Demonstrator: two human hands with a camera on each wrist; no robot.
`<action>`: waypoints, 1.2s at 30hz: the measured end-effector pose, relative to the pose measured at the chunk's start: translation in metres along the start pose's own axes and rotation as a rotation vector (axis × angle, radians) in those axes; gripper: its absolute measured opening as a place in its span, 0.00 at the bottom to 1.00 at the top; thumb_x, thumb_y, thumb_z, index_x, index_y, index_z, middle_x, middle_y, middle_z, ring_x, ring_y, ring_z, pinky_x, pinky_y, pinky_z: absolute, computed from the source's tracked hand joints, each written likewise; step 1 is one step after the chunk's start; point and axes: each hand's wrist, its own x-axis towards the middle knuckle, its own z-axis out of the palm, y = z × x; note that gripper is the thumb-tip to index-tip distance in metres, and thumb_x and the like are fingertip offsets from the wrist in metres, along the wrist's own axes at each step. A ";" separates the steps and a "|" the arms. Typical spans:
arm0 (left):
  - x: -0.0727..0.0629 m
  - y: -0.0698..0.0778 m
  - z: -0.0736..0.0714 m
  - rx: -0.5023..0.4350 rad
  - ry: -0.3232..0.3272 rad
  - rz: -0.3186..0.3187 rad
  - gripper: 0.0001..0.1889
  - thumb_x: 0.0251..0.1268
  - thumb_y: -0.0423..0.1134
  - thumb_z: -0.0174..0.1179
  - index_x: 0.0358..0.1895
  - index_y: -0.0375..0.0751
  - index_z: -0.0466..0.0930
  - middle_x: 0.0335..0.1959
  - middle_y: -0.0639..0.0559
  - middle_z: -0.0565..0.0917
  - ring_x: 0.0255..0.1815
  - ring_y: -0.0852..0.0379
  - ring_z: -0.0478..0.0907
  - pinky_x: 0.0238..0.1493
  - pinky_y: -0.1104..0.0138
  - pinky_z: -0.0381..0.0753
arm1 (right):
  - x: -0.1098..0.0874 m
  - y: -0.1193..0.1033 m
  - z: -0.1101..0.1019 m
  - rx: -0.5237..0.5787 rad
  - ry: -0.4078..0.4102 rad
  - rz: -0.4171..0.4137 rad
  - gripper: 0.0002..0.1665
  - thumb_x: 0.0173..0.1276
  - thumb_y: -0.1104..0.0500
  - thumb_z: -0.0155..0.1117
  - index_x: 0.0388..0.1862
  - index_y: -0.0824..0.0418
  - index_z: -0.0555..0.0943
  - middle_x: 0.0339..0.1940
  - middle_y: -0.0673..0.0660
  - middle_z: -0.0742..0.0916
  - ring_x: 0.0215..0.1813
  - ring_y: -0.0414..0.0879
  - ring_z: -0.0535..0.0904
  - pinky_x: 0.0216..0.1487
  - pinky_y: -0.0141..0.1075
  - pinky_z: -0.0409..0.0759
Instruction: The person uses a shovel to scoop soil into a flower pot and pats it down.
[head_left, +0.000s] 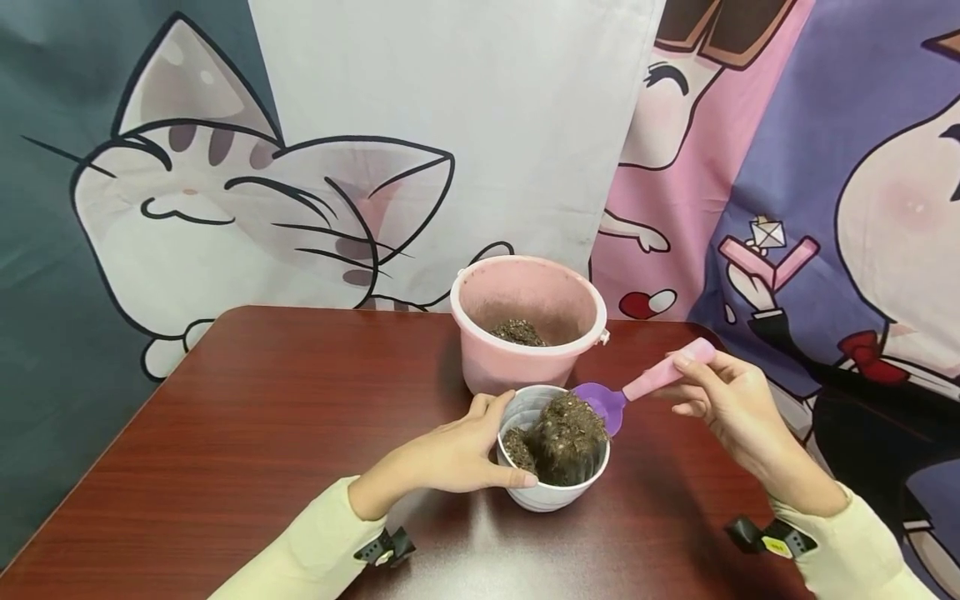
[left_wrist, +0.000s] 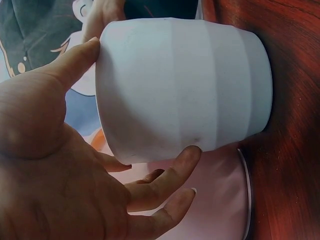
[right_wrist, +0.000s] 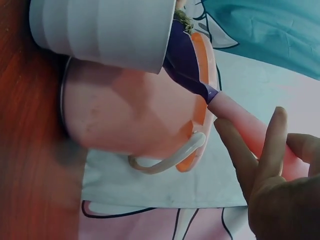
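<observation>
A white flowerpot (head_left: 551, 498) stands on the table, with dark potting soil (head_left: 568, 437) heaped in it. My left hand (head_left: 453, 454) holds the pot from the left, thumb at the near rim and fingers round the far side. In the left wrist view the thumb and fingertips touch the ribbed wall of the pot (left_wrist: 185, 85). My right hand (head_left: 738, 408) grips the pink handle of a small garden trowel (head_left: 663, 375). The purple blade (right_wrist: 182, 57) slants over the right rim, its tip hidden behind the soil.
A pink bucket (head_left: 510, 367) with some soil in the bottom stands just behind the pot; its white handle (right_wrist: 172, 157) hangs at the side. The reddish-brown table (head_left: 300, 425) ends at a printed cloth backdrop (head_left: 465, 100) with cartoon figures.
</observation>
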 end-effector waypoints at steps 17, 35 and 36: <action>-0.001 0.001 0.000 0.015 0.009 0.006 0.54 0.55 0.65 0.67 0.78 0.46 0.48 0.62 0.43 0.64 0.56 0.51 0.74 0.57 0.58 0.74 | -0.003 -0.033 0.018 -0.312 -0.217 -0.383 0.14 0.70 0.78 0.54 0.53 0.76 0.77 0.48 0.62 0.88 0.45 0.47 0.87 0.32 0.41 0.84; -0.001 0.002 0.000 0.035 0.044 -0.016 0.53 0.51 0.68 0.68 0.77 0.53 0.52 0.63 0.47 0.64 0.53 0.50 0.77 0.52 0.57 0.77 | 0.006 -0.023 0.022 -0.327 -0.232 -0.394 0.12 0.70 0.77 0.55 0.50 0.72 0.79 0.46 0.59 0.89 0.39 0.47 0.88 0.28 0.43 0.84; -0.001 0.002 0.001 0.038 0.051 -0.023 0.53 0.50 0.69 0.69 0.77 0.54 0.53 0.63 0.48 0.64 0.52 0.50 0.77 0.51 0.56 0.77 | 0.008 -0.022 0.022 -0.326 -0.214 -0.393 0.12 0.71 0.76 0.55 0.50 0.72 0.79 0.45 0.59 0.90 0.37 0.48 0.88 0.26 0.43 0.83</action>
